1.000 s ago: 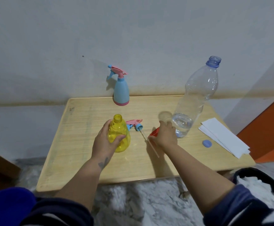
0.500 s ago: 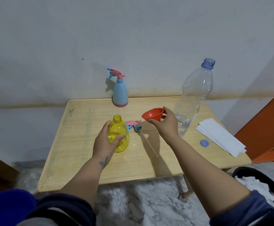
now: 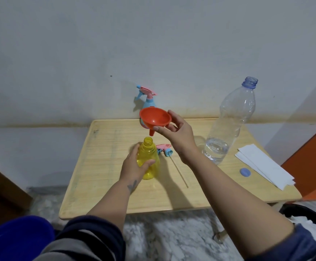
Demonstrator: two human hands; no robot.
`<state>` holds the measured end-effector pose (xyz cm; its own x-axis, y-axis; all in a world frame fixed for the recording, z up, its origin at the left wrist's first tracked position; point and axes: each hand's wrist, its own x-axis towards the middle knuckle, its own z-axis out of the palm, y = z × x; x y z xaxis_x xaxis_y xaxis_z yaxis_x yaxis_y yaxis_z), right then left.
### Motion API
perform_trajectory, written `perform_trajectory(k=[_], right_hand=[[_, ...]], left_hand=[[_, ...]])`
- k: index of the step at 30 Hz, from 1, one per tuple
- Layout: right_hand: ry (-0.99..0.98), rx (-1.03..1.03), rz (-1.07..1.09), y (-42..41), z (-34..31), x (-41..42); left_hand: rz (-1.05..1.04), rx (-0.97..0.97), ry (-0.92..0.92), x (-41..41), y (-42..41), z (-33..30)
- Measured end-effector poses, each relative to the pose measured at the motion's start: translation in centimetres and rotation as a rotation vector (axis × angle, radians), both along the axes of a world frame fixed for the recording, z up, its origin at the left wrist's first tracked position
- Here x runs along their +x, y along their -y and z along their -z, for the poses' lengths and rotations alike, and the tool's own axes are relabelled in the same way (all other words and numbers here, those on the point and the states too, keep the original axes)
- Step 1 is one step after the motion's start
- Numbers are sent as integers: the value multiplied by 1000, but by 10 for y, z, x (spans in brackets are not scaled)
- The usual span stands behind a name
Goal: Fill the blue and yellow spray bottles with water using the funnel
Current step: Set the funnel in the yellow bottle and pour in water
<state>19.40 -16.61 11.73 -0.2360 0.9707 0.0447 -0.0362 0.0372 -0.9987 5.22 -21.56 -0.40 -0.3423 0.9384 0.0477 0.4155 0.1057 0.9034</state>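
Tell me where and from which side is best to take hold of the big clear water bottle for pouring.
Probably grip the water bottle around its narrower middle, coming from its right side, which is free. It stands upright and uncapped with only a little water at the bottom, so it is light. The right hand is nearest, but it now holds the funnel.

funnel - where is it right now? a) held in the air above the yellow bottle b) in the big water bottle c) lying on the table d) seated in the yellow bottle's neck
a: the right hand holds the red funnel with its spout above, not in, the open neck of the yellow bottle, which the left hand grips.
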Motion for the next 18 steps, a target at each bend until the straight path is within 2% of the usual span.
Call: perform_trajectory(k=[4,16,18], right_hand=[[5,-5,-34,4,10,-3],[200,29,-101,15,30,1],[237,44,-47,15,34,13]], left_hand=[[-10,-9,24,2,0,-2],[-25,-20,105,11,-4,-10],[-23,-12,102,18,-7,-13]])
